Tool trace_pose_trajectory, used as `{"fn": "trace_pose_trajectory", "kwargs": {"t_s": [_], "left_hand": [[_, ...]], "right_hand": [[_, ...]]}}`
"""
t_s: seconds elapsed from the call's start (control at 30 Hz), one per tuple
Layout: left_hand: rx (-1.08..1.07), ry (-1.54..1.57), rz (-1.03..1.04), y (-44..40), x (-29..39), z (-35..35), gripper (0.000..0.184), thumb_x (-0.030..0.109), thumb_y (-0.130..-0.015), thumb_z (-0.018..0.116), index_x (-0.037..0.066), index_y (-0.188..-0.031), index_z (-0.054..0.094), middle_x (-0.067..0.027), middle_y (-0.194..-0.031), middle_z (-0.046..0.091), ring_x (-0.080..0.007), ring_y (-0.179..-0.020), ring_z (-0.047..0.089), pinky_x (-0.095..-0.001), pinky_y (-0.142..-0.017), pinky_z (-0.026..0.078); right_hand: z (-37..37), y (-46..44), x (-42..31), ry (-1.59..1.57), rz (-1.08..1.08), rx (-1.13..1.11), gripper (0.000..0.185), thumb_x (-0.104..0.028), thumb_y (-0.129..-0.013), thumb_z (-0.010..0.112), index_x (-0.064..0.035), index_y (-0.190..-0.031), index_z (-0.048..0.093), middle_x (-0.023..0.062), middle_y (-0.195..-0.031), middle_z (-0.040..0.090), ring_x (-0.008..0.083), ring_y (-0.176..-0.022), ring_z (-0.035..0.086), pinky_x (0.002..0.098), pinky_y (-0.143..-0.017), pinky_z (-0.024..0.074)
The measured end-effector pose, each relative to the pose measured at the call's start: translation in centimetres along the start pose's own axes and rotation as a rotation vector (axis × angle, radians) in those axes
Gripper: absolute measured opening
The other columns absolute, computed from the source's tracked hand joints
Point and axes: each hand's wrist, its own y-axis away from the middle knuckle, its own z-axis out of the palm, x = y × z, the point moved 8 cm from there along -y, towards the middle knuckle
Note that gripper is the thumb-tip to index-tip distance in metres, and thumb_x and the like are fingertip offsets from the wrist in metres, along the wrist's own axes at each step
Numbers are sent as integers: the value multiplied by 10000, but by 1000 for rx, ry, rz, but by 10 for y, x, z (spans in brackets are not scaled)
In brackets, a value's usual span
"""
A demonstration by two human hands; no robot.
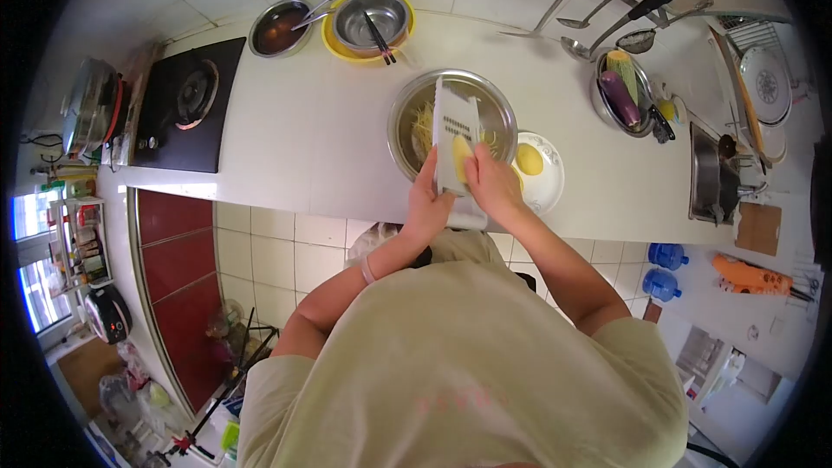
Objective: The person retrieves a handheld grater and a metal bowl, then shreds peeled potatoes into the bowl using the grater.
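My left hand [426,205] is closed around the lower end of a white grater [448,113], which leans tilted over a large steel bowl [400,149]. In my right hand [495,180] is a peeled potato piece [461,156], pressed flat against the grater's face below its slots. Pale yellow shreds [422,128] lie inside the bowl, partly hidden by the grater. Just right of the bowl, a white patterned plate [548,186] carries another peeled potato [529,159]; my right hand and forearm cover part of its left side.
A gas stove [192,100] is set in the counter at left. Behind stand a steel pan [279,30] and a yellow basin [329,37] holding a steel bowl with chopsticks. At right, a bowl holds an eggplant [619,97], beside a sink [706,178]. Utensils [607,13] hang above.
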Motion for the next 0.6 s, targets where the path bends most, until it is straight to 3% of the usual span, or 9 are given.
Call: {"fn": "trace_pose_trajectory", "kwargs": {"t_s": [0.03,0.17,0.27,0.37,0.47,0.6], "left_hand": [[-15,-51,43,2,3,2,777,-144,-719,433,-32,-1466,249,-165,-1359,475,-192,-1267,435,-297,-1042,352],[-86,-277,101,19,-3,17,785,-134,-719,442,-33,-1470,236,-168,-1383,453,-193,-1270,433,-298,-1046,350],[-105,-253,88,16,-4,20,787,-124,-714,452,-32,-1466,243,-190,-1372,459,-222,-1269,447,-306,-1046,350],[-30,-60,45,5,-9,5,780,-118,-709,456,-30,-1459,261,-219,-1336,479,-273,-1260,463,-321,-1046,352],[57,-74,-8,-1,-13,-3,778,-120,-706,453,-38,-1455,262,-221,-1331,483,-285,-1257,466,-326,-1049,348],[-13,-311,75,12,-6,14,774,-133,-702,436,-57,-1451,255,-203,-1366,463,-252,-1289,431,-320,-1058,339]], "right_hand": [[1,-12,6,22,5,62,273,-283,-948,438,-24,-1016,490,233,-763,645,428,-660,624,537,-625,485],[-22,-96,46,-3,190,319,293,-310,-964,410,-26,-1010,467,277,-845,633,470,-800,604,573,-713,462],[-24,-93,50,-25,192,266,295,-302,-964,410,-17,-1009,472,290,-861,627,471,-828,600,570,-730,458],[3,-34,28,3,111,-2,301,-298,-952,428,-15,-1045,472,260,-812,639,442,-780,626,563,-703,471],[4,-2,1,-14,-1,-15,275,-283,-947,438,-21,-1029,461,257,-791,635,440,-744,626,562,-685,474],[1,-76,26,16,72,173,261,-272,-947,425,-23,-1018,455,252,-772,637,426,-727,630,548,-665,478]]}}
